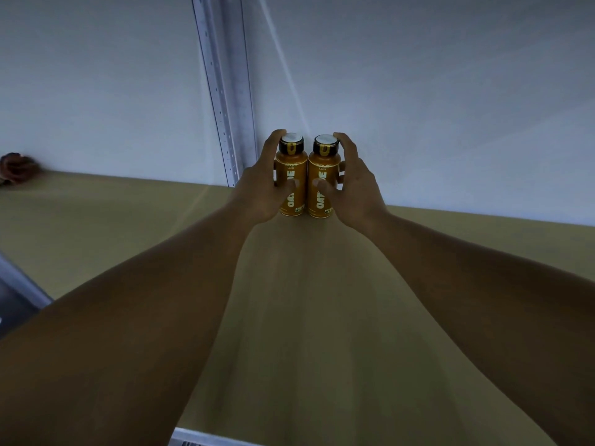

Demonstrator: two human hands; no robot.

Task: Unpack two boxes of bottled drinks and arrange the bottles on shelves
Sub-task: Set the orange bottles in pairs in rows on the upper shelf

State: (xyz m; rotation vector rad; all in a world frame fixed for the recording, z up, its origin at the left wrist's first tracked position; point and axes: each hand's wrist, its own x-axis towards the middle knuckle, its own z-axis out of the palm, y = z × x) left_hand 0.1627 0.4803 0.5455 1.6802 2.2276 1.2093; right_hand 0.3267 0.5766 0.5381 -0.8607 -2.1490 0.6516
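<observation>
Two amber bottles are held upright side by side, with their sides touching or nearly so. The left bottle (292, 167) is wrapped by the left grip (260, 186): the fingers are curled round its far side up to the black-rimmed cap, and the thumb is laid across the label. The right bottle (323, 167) is enclosed likewise by the right grip (354, 186), with the thumb pressed on the lettering. Beneath both grips the tan shelf (306, 300) is seen, and the bottle bases are set at its surface. Just behind the grips the pale back wall (418, 107) rises. Beside the left grip, on its left, a perforated metal upright (225, 107) is fixed. Far to the left of that grip, a blurred brown object (16, 167) lies on the shelf.
</observation>
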